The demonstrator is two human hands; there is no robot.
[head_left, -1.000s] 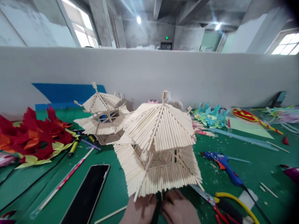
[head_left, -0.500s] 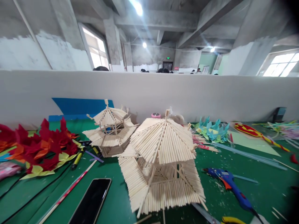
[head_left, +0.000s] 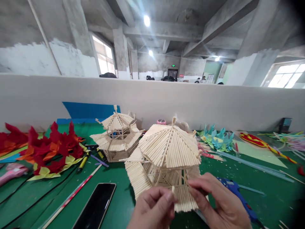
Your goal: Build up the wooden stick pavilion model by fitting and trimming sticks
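Observation:
A two-tiered pavilion model (head_left: 166,148) built of pale wooden sticks stands upright at the middle of the bench. In front of its lower roof, my left hand (head_left: 154,206) is closed in a pinch on a short wooden stick (head_left: 173,190), whose pale end pokes up beside the thumb. My right hand (head_left: 218,202) hovers just to the right, thumb and forefinger drawn together; whatever lies between them is too small to make out. Both hands cover part of the lower roof's front edge. A blue glue gun (head_left: 234,187) lies partly behind my right hand.
A smaller stick pavilion (head_left: 116,141) stands behind at left. Red paper flowers (head_left: 56,149) and a phone (head_left: 95,205) lie leftward. Toward the right are a teal paper flower (head_left: 218,138), translucent glue sticks (head_left: 257,167) and pale green paper (head_left: 259,154). A white partition (head_left: 152,101) borders the bench's back.
Both my hands have come into view from below, in front of the near pavilion, covering the scissors and part of the glue gun. The view has tilted up and shifted slightly left.

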